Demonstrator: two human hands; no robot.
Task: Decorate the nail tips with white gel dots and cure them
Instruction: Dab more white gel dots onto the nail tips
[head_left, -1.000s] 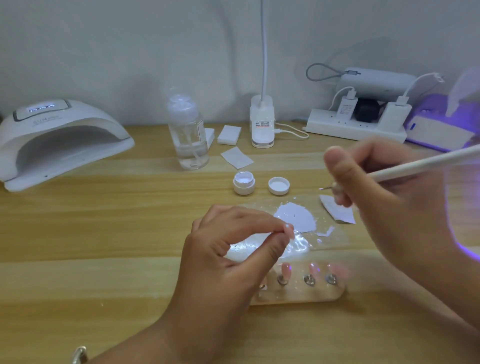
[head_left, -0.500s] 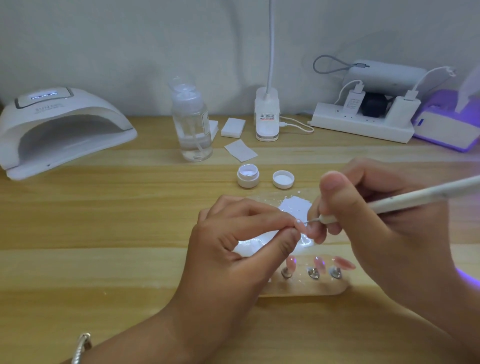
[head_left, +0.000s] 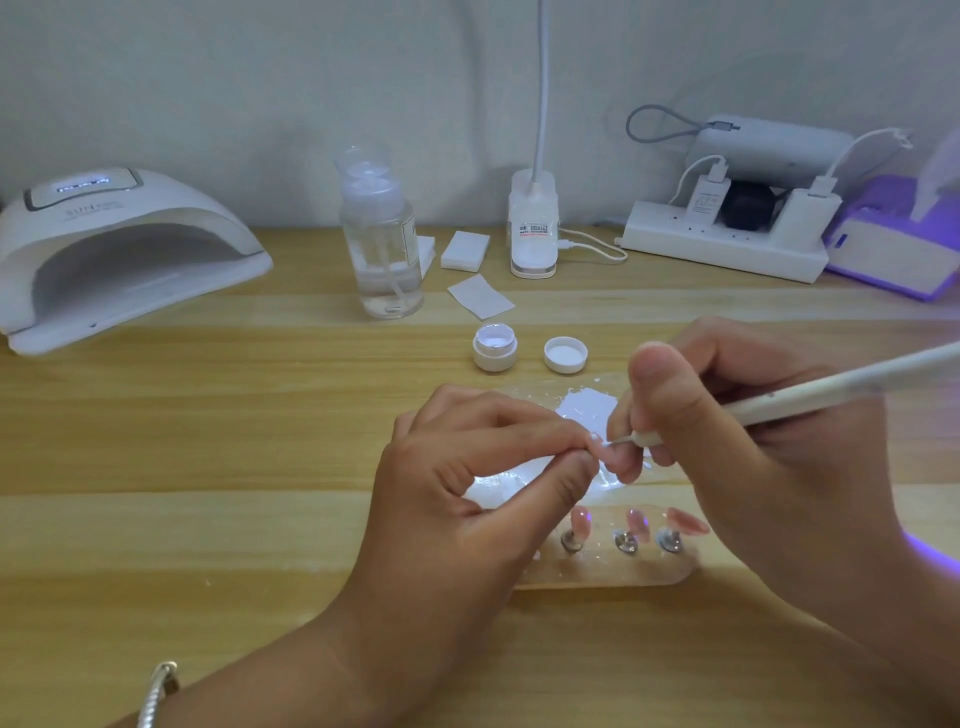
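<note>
My left hand (head_left: 467, 499) pinches a small pink nail tip (head_left: 597, 448) between thumb and forefinger above the table. My right hand (head_left: 743, 457) grips a white dotting pen (head_left: 831, 387), and its thin metal point touches the held tip. Below the hands a clear holder (head_left: 623, 574) carries three more pink nail tips (head_left: 635, 522) on metal studs. A clear palette sheet with a white gel smear (head_left: 587, 402) lies under the hands. The open white gel pot (head_left: 495, 347) and its lid (head_left: 565, 354) stand just behind. The white curing lamp (head_left: 119, 249) sits at far left.
A clear pump bottle (head_left: 382, 244) stands at the back centre, with white pads (head_left: 465, 250) and a wipe (head_left: 480, 297) beside it. A desk lamp base (head_left: 534, 231), a power strip with chargers (head_left: 727, 244) and a purple-lit device (head_left: 893, 249) line the back right.
My right hand came down and left with the pen, from raised above the table to its point meeting the nail tip in my left hand. My left hand stayed about where it was.
</note>
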